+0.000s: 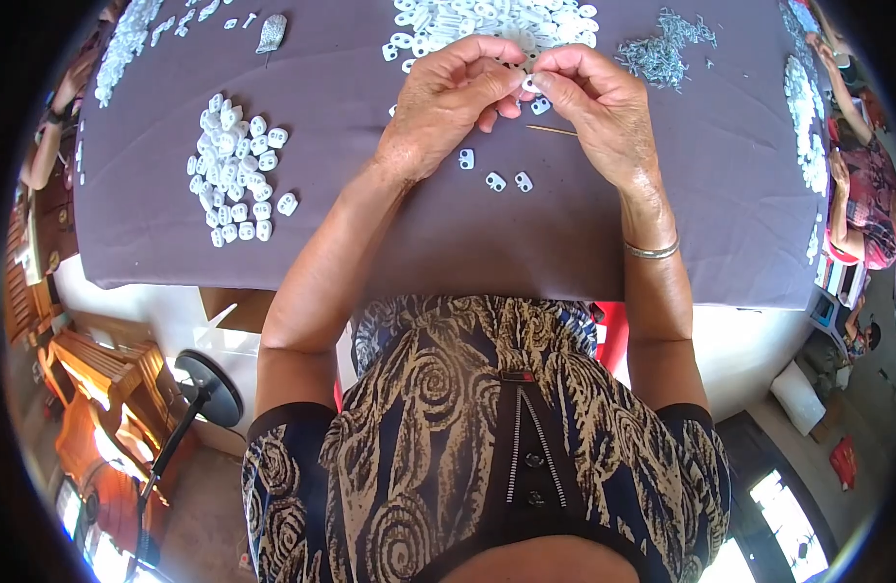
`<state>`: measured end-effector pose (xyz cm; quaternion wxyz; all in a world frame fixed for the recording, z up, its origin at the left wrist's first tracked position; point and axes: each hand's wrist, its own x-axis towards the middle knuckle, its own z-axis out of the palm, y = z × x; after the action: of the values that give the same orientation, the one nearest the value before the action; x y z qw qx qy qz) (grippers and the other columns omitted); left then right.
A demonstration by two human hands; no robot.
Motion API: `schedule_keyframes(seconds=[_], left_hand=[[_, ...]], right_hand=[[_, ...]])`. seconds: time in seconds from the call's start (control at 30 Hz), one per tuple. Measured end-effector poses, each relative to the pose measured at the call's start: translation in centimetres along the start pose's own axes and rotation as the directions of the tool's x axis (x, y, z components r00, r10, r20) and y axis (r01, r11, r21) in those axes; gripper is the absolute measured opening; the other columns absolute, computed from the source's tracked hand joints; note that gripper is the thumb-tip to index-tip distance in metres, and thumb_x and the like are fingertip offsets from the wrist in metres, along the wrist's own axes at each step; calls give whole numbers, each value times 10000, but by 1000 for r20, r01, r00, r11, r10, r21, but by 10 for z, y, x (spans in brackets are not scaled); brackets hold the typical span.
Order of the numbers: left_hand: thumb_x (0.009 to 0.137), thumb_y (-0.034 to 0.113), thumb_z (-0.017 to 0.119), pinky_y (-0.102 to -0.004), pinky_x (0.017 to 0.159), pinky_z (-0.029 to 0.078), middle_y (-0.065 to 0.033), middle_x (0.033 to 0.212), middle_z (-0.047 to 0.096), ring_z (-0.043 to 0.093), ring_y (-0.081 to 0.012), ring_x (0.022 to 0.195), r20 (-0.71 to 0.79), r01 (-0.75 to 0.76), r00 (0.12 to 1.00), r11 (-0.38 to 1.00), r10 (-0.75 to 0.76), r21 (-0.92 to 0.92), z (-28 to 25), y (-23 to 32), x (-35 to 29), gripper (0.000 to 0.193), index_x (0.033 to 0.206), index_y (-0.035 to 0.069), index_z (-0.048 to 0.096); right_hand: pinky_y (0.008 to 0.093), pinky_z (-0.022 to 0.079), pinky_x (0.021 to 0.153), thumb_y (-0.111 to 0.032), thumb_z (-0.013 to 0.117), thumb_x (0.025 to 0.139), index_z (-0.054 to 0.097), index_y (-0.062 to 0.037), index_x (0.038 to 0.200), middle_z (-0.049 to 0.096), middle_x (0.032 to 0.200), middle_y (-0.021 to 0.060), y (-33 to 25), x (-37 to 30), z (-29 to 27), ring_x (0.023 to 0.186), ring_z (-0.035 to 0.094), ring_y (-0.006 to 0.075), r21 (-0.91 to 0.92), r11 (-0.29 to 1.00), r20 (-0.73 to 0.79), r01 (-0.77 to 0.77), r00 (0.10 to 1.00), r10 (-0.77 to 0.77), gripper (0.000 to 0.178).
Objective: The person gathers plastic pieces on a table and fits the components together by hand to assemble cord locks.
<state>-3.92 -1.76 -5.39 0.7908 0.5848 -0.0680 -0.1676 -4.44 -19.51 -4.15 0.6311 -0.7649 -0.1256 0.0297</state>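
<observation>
On the table [448,243], a heap of plastic pieces [236,170] lay left; three loose pieces [496,175] sat centre; a pile of metal springs [666,49] lay far right.

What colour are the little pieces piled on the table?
White. The pile of small plastic pieces lies on the grey-purple tablecloth, clearest in the head view.

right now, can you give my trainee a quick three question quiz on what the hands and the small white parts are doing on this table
1. True or false: both hands pinch one small white part between them.
2. Which side of the cloth holds the tidy heap of white parts: A the person's left, B the person's right?
3. What lies on the cloth just under the right hand?

Key
1. True: the left hand and right hand meet on a white part.
2. A: the heap lies left on the grey cloth.
3. A thin wooden stick.
</observation>
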Motion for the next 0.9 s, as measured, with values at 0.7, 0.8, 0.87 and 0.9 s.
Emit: schedule_keyframes(seconds=[0.7,0.8,0.87,0.9], left_hand=[[869,63,636,-195,542,463,-19,787,660,583,-63,657,-47,-87,994,981,96,172,-13,-3,8,86,953,67,656],[876,77,632,-196,554,469,-20,791,662,587,-64,666,-53,-81,994,970,96,227,-12,-4,4,84,954,59,656],[876,81,635,-199,561,475,-20,787,662,590,-64,670,-60,-94,992,964,113,249,-12,-5,3,82,950,53,658],[869,83,644,-200,570,480,-21,780,662,591,-62,667,-51,-136,987,954,155,266,-12,-7,3,83,944,51,661]], right_hand=[[198,358,563,-71,663,797,615,-22,791,515,687,-53,8,-6,-68,633,430,23,-542,823,44,-170,972,230,69],[207,365,547,-54,681,782,628,-25,800,511,705,-37,6,-5,-56,613,437,39,-615,786,34,-53,995,94,63],[217,374,539,-40,695,771,645,-40,825,515,729,-34,5,-2,-43,602,445,51,-550,829,75,96,995,-65,73],[217,374,539,-40,695,771,645,-40,825,515,729,-34,5,-1,-35,602,445,51,-552,829,75,96,995,-65,73]])
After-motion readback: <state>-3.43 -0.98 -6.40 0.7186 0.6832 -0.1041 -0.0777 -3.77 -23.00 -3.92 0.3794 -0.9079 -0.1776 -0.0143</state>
